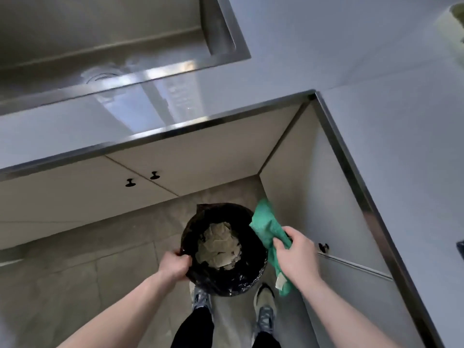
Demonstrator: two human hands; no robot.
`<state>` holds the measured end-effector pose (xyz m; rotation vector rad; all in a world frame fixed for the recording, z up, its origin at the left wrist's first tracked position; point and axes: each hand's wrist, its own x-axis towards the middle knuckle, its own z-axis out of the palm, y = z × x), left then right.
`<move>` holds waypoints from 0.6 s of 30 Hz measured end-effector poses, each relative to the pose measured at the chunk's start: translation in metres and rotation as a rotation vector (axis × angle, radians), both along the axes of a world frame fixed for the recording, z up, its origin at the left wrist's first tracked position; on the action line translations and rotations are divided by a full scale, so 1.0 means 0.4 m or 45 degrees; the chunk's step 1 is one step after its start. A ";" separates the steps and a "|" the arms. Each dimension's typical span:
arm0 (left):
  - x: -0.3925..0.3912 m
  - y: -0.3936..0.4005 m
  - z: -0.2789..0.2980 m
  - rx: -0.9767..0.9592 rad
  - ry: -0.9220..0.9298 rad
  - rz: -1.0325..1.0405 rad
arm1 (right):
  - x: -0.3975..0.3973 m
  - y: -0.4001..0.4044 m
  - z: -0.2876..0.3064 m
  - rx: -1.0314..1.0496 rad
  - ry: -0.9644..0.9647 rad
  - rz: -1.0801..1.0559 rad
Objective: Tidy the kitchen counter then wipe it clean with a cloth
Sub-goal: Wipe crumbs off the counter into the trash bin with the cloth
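A round bin lined with a black bag (247, 275) stands low in front of my feet, with crumpled pale paper (219, 246) inside it. My left hand (174, 266) grips the bin's left rim. My right hand (293, 252) holds a green cloth (266, 224) just right of the bin's rim; the cloth hangs above and below the fist. The grey L-shaped counter (389, 121) runs across the top and down the right side.
A steel sink (221, 33) is sunk into the counter at upper left. Pale cabinet doors with black knobs (153, 175) sit under the counter. A dark object (460, 248) shows at the right edge, a green one at the top right corner. Grey floor tiles lie to the left.
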<state>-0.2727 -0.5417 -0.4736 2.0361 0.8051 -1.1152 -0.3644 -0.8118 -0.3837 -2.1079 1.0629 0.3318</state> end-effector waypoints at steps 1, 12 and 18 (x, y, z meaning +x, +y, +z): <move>0.008 -0.008 -0.049 -0.013 -0.001 -0.002 | 0.005 0.000 -0.045 0.001 0.011 -0.018; 0.031 -0.108 -0.450 -0.122 -0.002 0.020 | -0.014 -0.014 -0.367 -0.034 0.118 0.031; 0.029 -0.132 -0.538 -0.136 0.010 -0.064 | -0.031 -0.018 -0.437 -0.023 0.126 0.035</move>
